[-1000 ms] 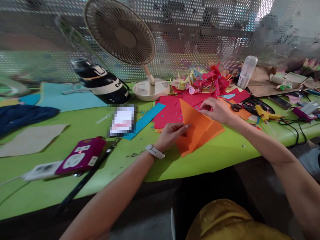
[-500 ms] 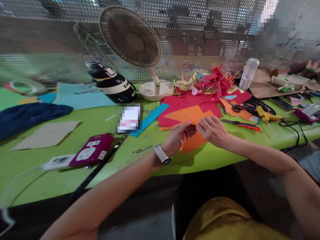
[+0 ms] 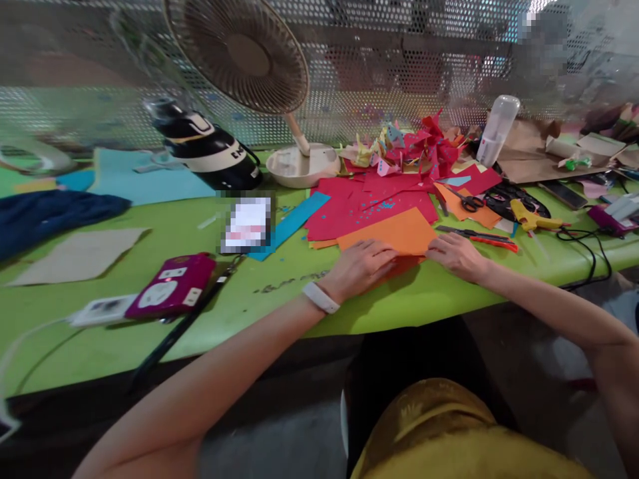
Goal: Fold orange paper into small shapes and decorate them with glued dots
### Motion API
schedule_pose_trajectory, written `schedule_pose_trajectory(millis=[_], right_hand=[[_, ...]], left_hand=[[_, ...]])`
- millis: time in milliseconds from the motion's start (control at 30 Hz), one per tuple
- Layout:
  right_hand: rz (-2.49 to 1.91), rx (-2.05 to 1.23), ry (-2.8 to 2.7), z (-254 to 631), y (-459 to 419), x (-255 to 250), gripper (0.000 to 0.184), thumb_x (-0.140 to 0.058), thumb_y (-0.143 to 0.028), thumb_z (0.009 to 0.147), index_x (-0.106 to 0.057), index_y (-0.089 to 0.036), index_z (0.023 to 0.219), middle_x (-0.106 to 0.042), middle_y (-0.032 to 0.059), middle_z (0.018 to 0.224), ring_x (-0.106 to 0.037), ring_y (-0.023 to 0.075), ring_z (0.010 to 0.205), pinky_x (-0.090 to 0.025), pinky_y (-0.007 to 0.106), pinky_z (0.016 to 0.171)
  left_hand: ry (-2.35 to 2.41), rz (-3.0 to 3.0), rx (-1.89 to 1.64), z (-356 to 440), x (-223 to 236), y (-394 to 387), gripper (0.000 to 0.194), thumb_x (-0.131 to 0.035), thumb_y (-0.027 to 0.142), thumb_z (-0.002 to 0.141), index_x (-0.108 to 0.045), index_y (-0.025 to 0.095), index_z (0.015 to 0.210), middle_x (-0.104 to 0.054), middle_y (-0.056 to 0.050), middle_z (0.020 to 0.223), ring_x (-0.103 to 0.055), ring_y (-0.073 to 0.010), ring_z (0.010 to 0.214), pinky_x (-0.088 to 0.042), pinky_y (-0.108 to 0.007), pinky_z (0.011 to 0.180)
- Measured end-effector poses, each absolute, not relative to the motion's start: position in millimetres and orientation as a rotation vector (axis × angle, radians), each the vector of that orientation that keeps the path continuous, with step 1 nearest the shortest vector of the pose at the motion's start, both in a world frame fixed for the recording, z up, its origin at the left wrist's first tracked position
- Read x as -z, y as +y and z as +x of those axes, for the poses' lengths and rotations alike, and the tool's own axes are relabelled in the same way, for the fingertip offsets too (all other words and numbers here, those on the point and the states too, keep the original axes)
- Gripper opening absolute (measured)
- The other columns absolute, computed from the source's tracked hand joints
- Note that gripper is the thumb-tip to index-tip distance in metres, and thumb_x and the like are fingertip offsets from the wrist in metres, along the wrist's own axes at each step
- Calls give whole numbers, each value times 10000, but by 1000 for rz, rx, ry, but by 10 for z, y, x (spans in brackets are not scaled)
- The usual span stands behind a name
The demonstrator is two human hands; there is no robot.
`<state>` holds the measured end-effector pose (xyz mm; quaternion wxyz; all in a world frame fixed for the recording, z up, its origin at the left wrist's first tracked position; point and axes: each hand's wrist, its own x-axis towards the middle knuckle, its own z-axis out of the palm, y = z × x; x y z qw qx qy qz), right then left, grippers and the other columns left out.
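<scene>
A folded sheet of orange paper (image 3: 392, 229) lies at the near edge of a pile of red paper (image 3: 349, 203), one pointed corner facing away from me. On its near left edge, the curled fingers of my left hand (image 3: 362, 266) grip it. The fingertips of my right hand (image 3: 462, 256) pinch its right corner. Part of the near fold is hidden under my left fingers. Small blue bits are scattered on the red paper. A blue paper strip (image 3: 292, 225) lies left of the pile.
Right of my hands are a red-handled cutting tool (image 3: 482, 238), scissors (image 3: 470, 201) and a yellow glue gun (image 3: 532, 218). Folded paper pieces (image 3: 414, 150) heap behind. Leftward stand a fan (image 3: 299, 169), a black bottle (image 3: 210, 153), a phone (image 3: 248, 223) and a purple power strip (image 3: 172, 283).
My hands have moved apart and lowered, with the orange paper now spread between them and its fold near me. The view has tilted slightly down, uncovering blue bits on the red sheets.
</scene>
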<state>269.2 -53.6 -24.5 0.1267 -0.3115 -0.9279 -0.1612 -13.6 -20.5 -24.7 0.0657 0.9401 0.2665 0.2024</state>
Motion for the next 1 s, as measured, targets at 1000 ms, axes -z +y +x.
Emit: schedule_pose_trajectory(millis=[1000], right_hand=[[-1563, -590, -2297, 2207, -385, 18, 71, -710, -211, 882, -721, -160, 834, -675, 51, 844, -586, 160, 785, -379, 273, 705]], left_hand=[[1098, 2153, -656, -215, 197, -86, 392, -664, 596, 830, -724, 213, 777, -676, -56, 854, -618, -212, 782, -464, -351, 745]])
